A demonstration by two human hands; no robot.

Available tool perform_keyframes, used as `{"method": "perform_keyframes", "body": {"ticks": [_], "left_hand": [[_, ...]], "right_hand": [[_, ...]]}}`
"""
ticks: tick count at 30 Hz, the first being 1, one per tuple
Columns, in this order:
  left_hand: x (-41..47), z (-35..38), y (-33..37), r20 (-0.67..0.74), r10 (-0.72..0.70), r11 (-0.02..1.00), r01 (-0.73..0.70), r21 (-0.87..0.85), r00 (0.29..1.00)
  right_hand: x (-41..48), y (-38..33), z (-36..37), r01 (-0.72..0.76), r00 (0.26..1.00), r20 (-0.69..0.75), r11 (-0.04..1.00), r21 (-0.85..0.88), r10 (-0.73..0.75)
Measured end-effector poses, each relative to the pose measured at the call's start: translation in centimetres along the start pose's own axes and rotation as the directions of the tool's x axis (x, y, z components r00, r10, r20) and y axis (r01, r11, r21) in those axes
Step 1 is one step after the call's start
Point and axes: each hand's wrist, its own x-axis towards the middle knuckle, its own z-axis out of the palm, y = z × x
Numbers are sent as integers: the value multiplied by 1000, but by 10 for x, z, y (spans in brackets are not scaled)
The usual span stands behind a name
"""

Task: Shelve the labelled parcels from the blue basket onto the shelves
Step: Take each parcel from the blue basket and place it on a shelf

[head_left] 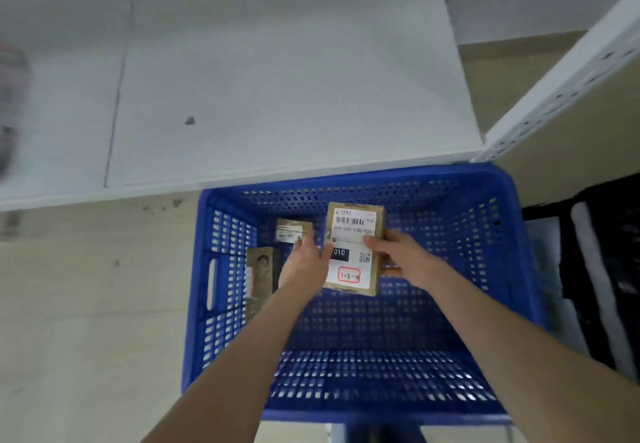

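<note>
Brown cardboard parcel point(351, 234), white barcode label, handwritten code ringed in red: held inside the blue perforated plastic basket point(360, 175). Left hand point(304, 262) grips its left edge and right hand point(405, 255) its right edge. Small brown labelled parcel point(294, 229) and brown carton point(262, 269): basket's far-left corner. White shelf board point(277, 78): beyond the basket.

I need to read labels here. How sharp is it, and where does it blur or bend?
Head view: the held parcel shows a legible label; the two smaller parcels look soft; the left edge smears into blur; wide-angle distortion bows the blue basket's rim.
</note>
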Motion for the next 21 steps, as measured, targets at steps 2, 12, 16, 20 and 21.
{"method": "perform_keyframes", "body": {"ticks": [2,12,16,20,21], "left_hand": [[-33,-40,18,-28,-4,999,3,-39,1000],[-192,-215,99,-126,89,955,-121,-271,988],[-244,-254,124,-206,161,905,-227,-359,965],[-300,-276,144,-257,204,863,-298,-408,945],[-313,-280,148,-267,209,850,-309,-426,941]], "right_hand": [[-47,-29,14,33,999,21,997,65,-35],[-265,-164,62,201,978,17,966,159,-207],[-324,-198,73,293,956,-54,937,188,-288],[-385,-217,75,381,925,-77,905,191,-373],[-400,-220,74,396,918,-75,898,190,-389]]}}
